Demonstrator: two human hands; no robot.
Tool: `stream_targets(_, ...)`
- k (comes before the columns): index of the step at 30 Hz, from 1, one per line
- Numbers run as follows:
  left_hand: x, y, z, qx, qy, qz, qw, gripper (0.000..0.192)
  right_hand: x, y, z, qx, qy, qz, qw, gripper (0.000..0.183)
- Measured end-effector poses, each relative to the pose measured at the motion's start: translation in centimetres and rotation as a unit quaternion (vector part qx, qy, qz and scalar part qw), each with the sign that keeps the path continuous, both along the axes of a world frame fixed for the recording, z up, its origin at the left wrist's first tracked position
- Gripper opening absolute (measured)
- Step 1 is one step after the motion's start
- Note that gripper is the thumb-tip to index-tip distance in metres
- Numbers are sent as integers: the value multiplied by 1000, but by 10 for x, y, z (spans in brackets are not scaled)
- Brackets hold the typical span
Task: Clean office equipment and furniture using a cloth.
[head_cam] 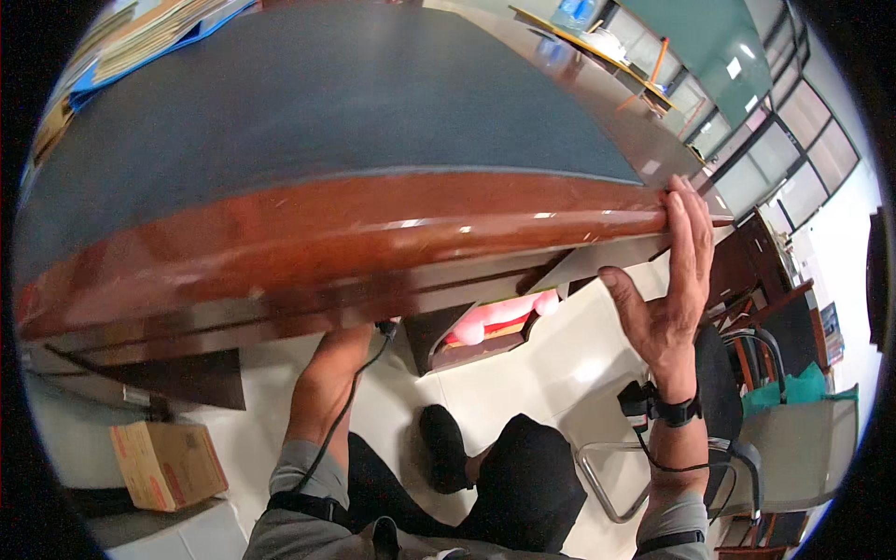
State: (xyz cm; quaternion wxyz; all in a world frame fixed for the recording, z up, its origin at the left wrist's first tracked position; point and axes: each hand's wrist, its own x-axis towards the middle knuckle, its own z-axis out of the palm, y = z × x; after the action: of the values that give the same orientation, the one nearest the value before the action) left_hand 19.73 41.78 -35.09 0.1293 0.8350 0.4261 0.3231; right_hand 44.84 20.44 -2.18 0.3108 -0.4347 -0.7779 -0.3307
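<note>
A wooden desk [336, 210] with a rounded, glossy red-brown edge and a dark blue-grey top panel [350, 98] spans the view before me. At its right end, my right hand [668, 294] rests its fingers over the desk edge, thumb held apart below it. It holds nothing. My left forearm [325, 381] reaches up beneath the desk, and the desk edge hides my left hand. A black strap with a small device is on my right wrist.
A cardboard box [171, 465] sits low at left. Pink and red items [490, 322] fill a compartment under the desk. An office chair [791, 448] stands at right, with green cloth [784, 388] on it. Folders and papers [154, 49] are stacked at the desk's far left.
</note>
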Motion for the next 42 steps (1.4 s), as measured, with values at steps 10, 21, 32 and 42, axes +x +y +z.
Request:
stream_targets(10,-15,-4,-1,4,31,-16,999,33,-3,17,-9,15,39,55,998,72)
stream_targets(21,69,-102,-21,116,-186,64,974,33,-18,13,-11,55,65,70,994,63)
stream_targets(32,31,-186,-112,-585,-555,-5,591,60,-51,-5,-10,63,100,81,990,53)
stream_targets(42,-112,-215,-68,-494,-444,26,747,43,-98,-48,-27,23,208,120,970,40)
